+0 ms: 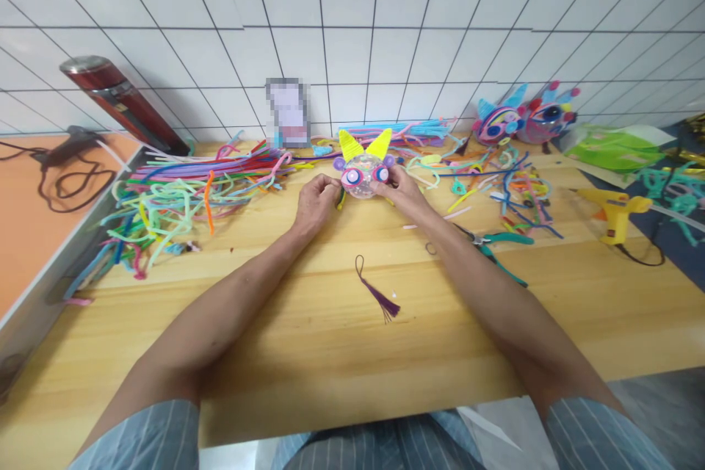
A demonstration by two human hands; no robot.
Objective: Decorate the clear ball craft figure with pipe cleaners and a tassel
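A clear round craft figure (362,187) with yellow pipe-cleaner ears, purple side knobs and pink-and-blue ringed eyes faces me over the wooden table. My right hand (406,192) grips its right side, fingers behind the eye. On the other side, my left hand (318,203) is closed in a pinch beside the figure, at a small yellow and dark piece (341,198). Whether that piece is joined to the figure I cannot tell. Between my forearms a dark purple tassel (379,295) with a cord loop lies on the table.
Heaps of pipe cleaners (170,205) lie left and at the back. Green-handled pliers (499,250) rest by my right forearm, with a yellow glue gun (614,213) farther right. Two finished-looking figures (499,123) stand at the wall; a red-brown flask (124,104) leans at left.
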